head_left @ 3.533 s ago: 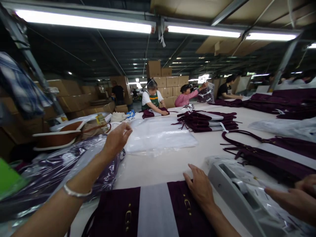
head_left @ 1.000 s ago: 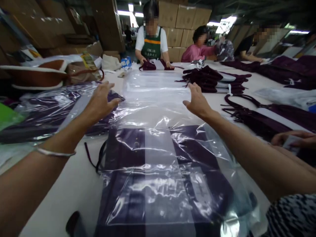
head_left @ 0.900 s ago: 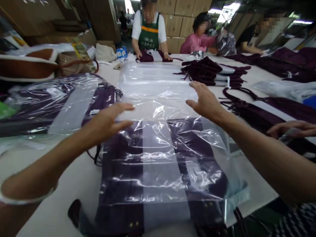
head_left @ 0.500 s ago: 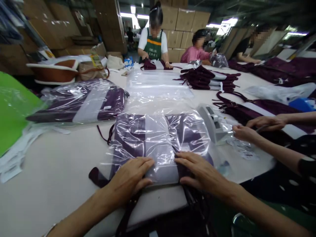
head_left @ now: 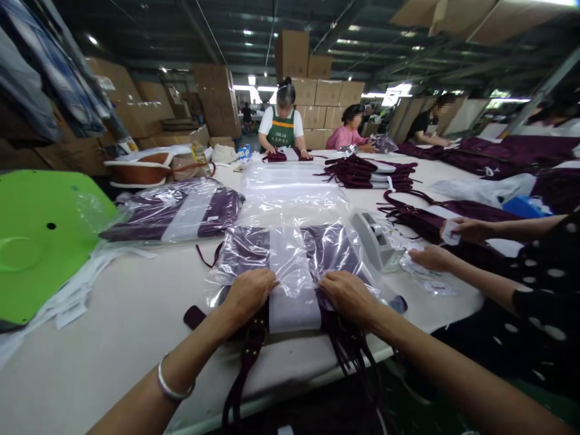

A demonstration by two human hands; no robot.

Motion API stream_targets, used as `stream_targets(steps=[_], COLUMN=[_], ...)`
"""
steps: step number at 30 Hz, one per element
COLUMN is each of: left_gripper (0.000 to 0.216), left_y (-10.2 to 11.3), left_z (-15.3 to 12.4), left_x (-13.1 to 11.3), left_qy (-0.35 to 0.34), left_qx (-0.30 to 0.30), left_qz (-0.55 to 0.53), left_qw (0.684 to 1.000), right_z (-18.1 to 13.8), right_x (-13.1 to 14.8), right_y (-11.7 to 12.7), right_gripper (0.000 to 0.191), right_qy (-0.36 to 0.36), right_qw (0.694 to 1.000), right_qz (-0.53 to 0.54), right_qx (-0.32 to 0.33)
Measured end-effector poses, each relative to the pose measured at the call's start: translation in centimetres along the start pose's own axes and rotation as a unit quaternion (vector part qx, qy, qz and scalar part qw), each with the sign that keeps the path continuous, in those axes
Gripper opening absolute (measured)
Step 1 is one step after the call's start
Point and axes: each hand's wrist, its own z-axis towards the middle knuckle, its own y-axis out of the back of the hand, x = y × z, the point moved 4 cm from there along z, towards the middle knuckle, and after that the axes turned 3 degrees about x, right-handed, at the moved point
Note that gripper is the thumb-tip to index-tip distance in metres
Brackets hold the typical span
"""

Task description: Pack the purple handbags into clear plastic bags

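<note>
At the far left a green plastic panel (head_left: pixel 40 241) lies at the edge of the white table (head_left: pixel 113 314), and to its right sits a purple-and-white tote already sealed in film (head_left: pixel 181 211). The left hand (head_left: pixel 248 293), a silver bangle (head_left: pixel 174 383) on its wrist, rests knuckles-up with its fingers curled on the near left edge of a clear plastic bag (head_left: pixel 290 254). Whether the fingers pinch the film cannot be told. The plastic bag covers the purple tote bag (head_left: pixel 333 251) with its pale centre stripe, which lies flat near the table's front edge, its dark straps (head_left: pixel 249 362) trailing over that edge. The right hand (head_left: pixel 348 296) presses on the near right edge of the same plastic bag, fingers bent downward, its hold on the film likewise unclear. Beyond the tote lies a stack of empty plastic sleeves (head_left: pixel 290 181). Just right of the tote stands a grey tape dispenser (head_left: pixel 376 241), and further right a co-worker's hands (head_left: pixel 432 258) handle small labels.
</note>
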Motion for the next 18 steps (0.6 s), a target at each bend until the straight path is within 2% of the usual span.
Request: stream_targets(steps=[2,3,6,7,8,9,12,13,14,16,18], left_gripper=[0.030,0.031,0.035,0.035,0.035,0.036,0.041,0.040,0.037,0.031,0.038], left_y=[1.1,1.6,2.6,2.8,2.9,3.1,3.3,3.5,3.7,4.1,4.1], left_z=[-0.2,-0.3,-0.4,-0.4,-0.3,-0.2,-0.3,-0.5,-0.9,-1.8,-2.7], left_x=[0.7,0.9,1.2,1.2,1.1,1.1,1.0,0.8,0.7,0.0,-1.0], left_qy=[0.025,0.033,0.042,0.043,0.042,0.040,0.019,0.009,0.000,-0.020,-0.041], left_qx=[-0.007,-0.008,-0.014,-0.014,-0.011,-0.006,0.015,0.011,-0.006,-0.068,-0.124], left_qz=[-0.003,-0.008,-0.027,-0.029,-0.027,-0.022,-0.008,-0.011,-0.020,-0.045,-0.062], left_qw=[1.000,0.999,0.999,0.999,0.999,0.999,1.000,1.000,1.000,0.996,0.989], right_z=[-0.1,-0.2,-0.5,-0.4,-0.2,0.0,0.9,1.2,1.4,1.6,1.7], right_x=[0.8,1.5,4.3,5.3,6.1,6.6,6.6,6.3,5.9,5.2,4.8], right_y=[1.5,2.2,3.2,3.0,2.7,2.4,1.5,1.3,1.2,1.1,1.0], right_gripper=[0.026,0.035,0.084,0.093,0.093,0.084,0.028,0.022,0.023,0.025,0.022], right_qy=[0.002,0.011,0.074,0.101,0.120,0.131,0.120,0.107,0.096,0.079,0.067], right_qw=[0.998,0.995,0.983,0.980,0.978,0.975,0.976,0.978,0.981,0.987,0.992], right_qz=[0.029,0.045,0.057,0.046,0.032,0.017,-0.018,-0.024,-0.027,-0.022,-0.009], right_qx=[-0.055,-0.091,-0.159,-0.165,-0.169,-0.176,-0.182,-0.176,-0.166,-0.139,-0.109])
